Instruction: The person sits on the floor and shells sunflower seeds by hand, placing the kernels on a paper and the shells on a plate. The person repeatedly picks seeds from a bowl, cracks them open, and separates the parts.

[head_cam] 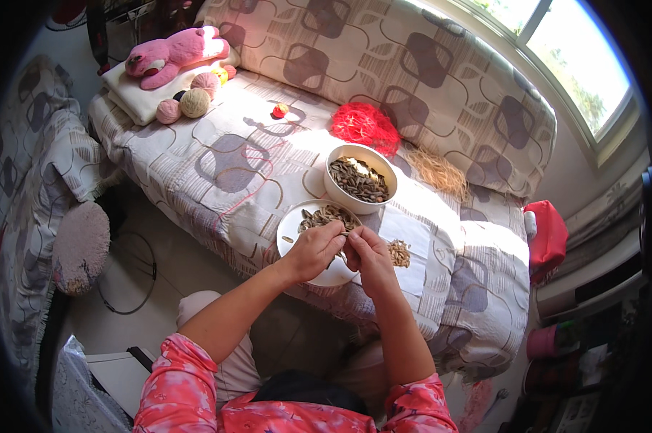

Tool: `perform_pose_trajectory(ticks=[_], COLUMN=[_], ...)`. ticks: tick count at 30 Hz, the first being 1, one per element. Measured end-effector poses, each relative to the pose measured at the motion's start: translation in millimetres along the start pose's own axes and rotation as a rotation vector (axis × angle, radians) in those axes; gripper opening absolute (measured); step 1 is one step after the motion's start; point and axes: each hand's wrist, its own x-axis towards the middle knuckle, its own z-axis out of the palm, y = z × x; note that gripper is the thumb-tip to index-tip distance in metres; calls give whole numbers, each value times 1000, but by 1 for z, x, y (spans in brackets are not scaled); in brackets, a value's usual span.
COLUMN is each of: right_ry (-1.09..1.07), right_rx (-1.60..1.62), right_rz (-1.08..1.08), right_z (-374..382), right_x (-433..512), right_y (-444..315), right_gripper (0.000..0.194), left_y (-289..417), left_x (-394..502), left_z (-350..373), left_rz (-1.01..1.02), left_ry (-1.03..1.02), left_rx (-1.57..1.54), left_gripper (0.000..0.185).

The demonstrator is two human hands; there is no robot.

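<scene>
Above a white plate point(289, 238), my left hand point(316, 250) and my right hand point(370, 254) meet at the fingertips. Between them they pinch a small dark sunflower seed point(345, 234), mostly covered by the fingers. A heap of seed shells point(326, 215) lies on the plate's far side. Just behind stands a white bowl point(341, 197) filled with dark unshelled sunflower seeds point(358, 181). To the right of my right hand, a small pile of pale shelled kernels point(399, 253) rests on a white paper sheet point(419, 270).
A patterned cloth covers the sofa point(456, 325) under everything. Behind the bowl lie red yarn point(361, 127) and tan yarn point(439, 172). Farther left are a small red ball point(280, 110), several yarn balls point(195, 103) and a pink plush toy point(174, 54). A round stool point(81, 246) stands at left.
</scene>
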Motion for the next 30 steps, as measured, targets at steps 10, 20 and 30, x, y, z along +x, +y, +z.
perform_pose_trajectory(ticks=[10,20,30], right_ry=[-71,-48,-44], right_rx=[145,185,138], right_rz=[77,96,18], right_z=[3,6,9], right_x=[1,6,6], right_y=[0,2,-2], right_gripper=[19,21,19], left_y=[-1,-3,-1], left_x=[0,3,5], left_z=[2,4,2], left_rz=[146,108,129], left_ry=[77,108,113], left_rx=[48,-27,-39], left_gripper=[12,13,15])
